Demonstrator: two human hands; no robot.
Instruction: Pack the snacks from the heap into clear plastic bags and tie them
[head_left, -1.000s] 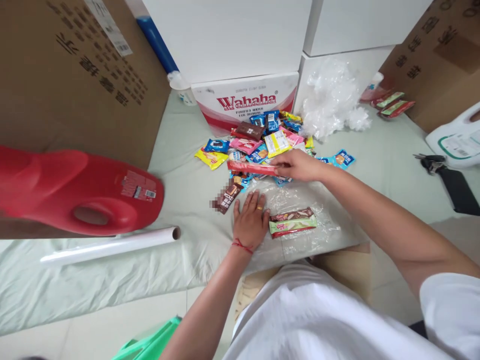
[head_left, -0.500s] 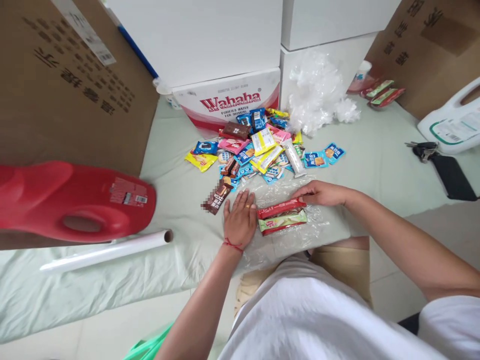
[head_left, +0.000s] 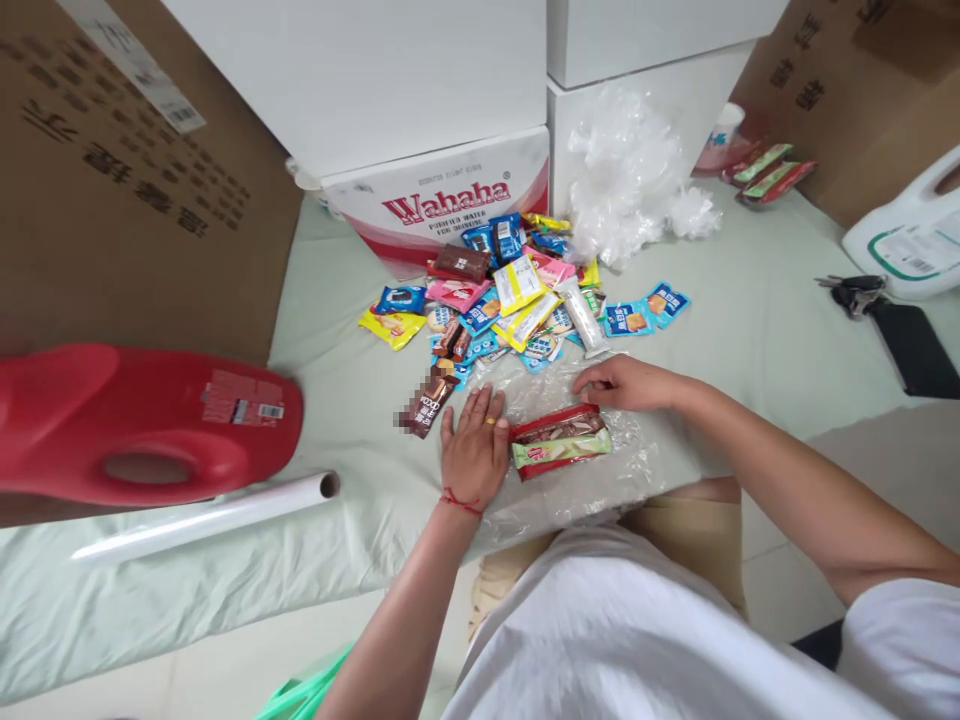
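Observation:
My left hand (head_left: 474, 450) lies flat, fingers stretched out, on the left part of a clear plastic film (head_left: 637, 462). Right beside its thumb is a small group of wrapped snack bars on the film: a brown bar with red edges (head_left: 555, 426) above a green-wrapped bar (head_left: 562, 449), with more red wrapper below. My right hand (head_left: 626, 383) hovers at the film's upper edge, just above the bars. Its fingers curl loosely with a gap at the thumb, and no bar shows in them. A brown cocoa snack packet (head_left: 429, 402) lies left of my left hand.
Colourful snack packets (head_left: 517, 285) are heaped before the Wahaha carton (head_left: 450, 200). Crumpled clear plastic (head_left: 622, 180) sits behind. At left are a red jug (head_left: 247, 440) and a white roll (head_left: 217, 515); at right, a white jug (head_left: 907, 240), keys and a black pouch (head_left: 915, 345).
The upper bar, which showed a red face under my right fingers, now shows brown with red edges. My right hand has come off it slightly. The left hand stays flat.

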